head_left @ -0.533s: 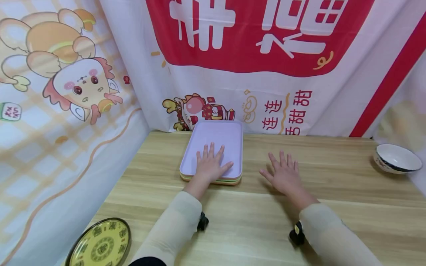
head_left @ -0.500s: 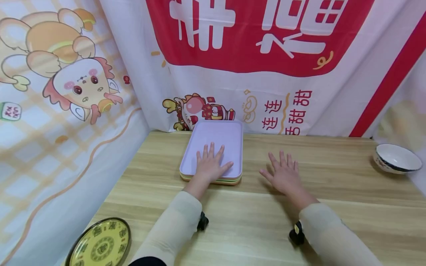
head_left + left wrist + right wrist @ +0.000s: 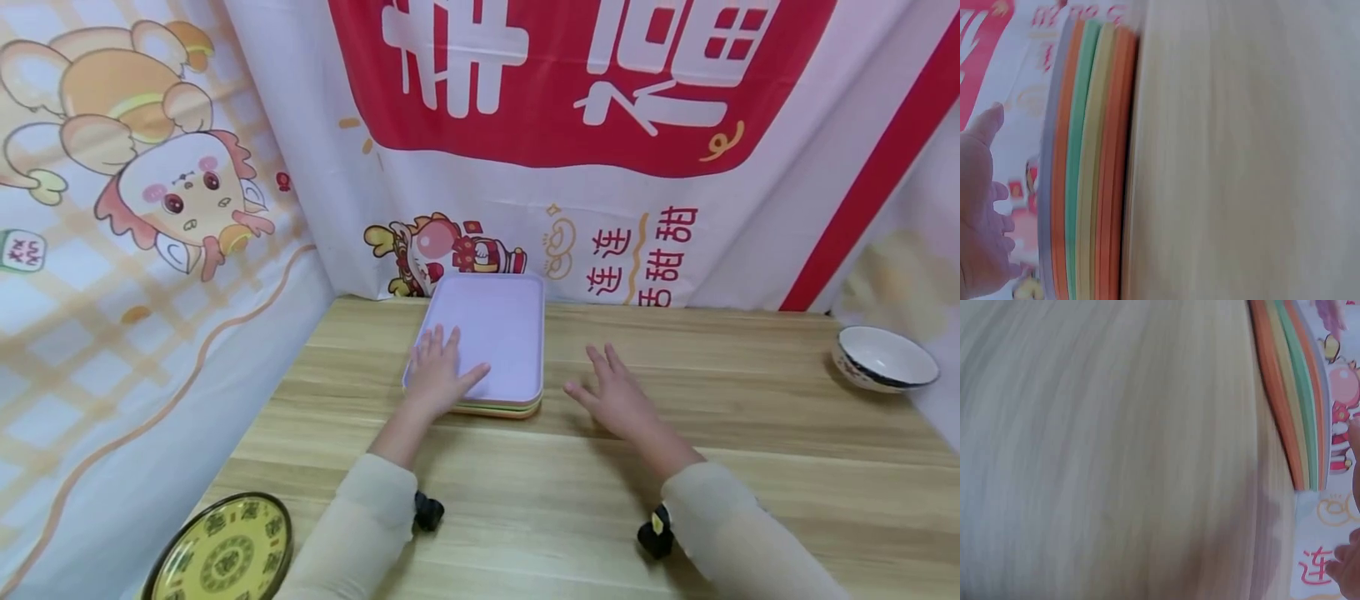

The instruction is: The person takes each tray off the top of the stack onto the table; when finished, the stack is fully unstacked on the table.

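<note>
A stack of rectangular trays (image 3: 501,333) lies at the back of the table, a lilac one on top. Orange, green and yellow tray edges (image 3: 1088,175) show below it in the left wrist view. My left hand (image 3: 435,373) is over the stack's left front part, fingers spread and thumb pointing right. To the right of the stack, my right hand (image 3: 617,398) hovers over the wood with its fingers extended towards the back. Only part of the right hand (image 3: 1350,565) shows at the edge of the right wrist view. Neither hand holds anything.
A yellow patterned plate (image 3: 225,554) with a dark rim is at the table's front left. At the far right stands a white bowl (image 3: 885,358) with a patterned outside. Printed cloth (image 3: 465,192) hangs behind the wooden table (image 3: 525,500) and along its left side.
My left hand has shifted left from the middle of the top tray towards its left edge. The right hand has moved slightly left and turned, its fingers closer together. The trays stay put.
</note>
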### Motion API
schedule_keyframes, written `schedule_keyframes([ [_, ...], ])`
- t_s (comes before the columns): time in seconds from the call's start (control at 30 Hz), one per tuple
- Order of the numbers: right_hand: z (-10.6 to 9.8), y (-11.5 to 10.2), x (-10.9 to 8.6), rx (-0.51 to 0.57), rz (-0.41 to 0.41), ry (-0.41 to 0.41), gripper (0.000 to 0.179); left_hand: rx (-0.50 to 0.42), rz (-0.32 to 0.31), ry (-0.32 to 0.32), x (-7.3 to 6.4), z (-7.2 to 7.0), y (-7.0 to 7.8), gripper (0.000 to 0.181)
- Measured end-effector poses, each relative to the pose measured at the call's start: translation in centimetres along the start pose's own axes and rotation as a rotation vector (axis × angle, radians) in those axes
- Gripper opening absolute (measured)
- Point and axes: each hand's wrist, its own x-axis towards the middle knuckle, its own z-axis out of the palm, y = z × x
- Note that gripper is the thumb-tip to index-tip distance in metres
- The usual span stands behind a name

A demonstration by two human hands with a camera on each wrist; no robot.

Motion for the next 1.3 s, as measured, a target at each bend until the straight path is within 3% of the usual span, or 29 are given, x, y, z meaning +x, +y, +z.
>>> schedule_keyframes([
  [0.13, 0.9, -1.4, 0.3, 0.193, -0.01, -0.026, 0.088, -0.223, -0.041, 0.018, -1.4, -1.3, -3.0, 0.101],
  [0.3, 2.1, -2.8, 0.7, 0.365, 0.016, -0.088, 0.091, -0.459, -0.094, -0.022, -2.6, -1.9, -6.1, 0.104],
  [0.43, 3.2, -3.4, 1.2, 0.445, 0.017, -0.095, 0.093, -0.577, -0.062, -0.073, -2.9, -1.6, -7.4, 0.094],
  [0.57, 4.3, -3.9, 1.5, 0.501, -0.004, -0.093, 0.088, -0.599, -0.044, -0.069, -2.9, -1.1, -8.2, 0.088],
  [0.83, 5.1, -4.4, 1.5, 0.521, -0.015, -0.047, 0.076, -0.636, -0.126, -0.033, -2.9, -0.6, -9.0, 0.078],
  [1.07, 5.1, -4.2, 1.5, 0.534, -0.005, -0.045, 0.075, -0.657, -0.185, -0.017, -2.8, -1.1, -8.6, 0.078],
  [1.3, 5.3, -4.1, 1.6, 0.539, -0.007, -0.051, 0.075, -0.692, -0.187, 0.022, -2.9, -1.6, -8.2, 0.076],
])
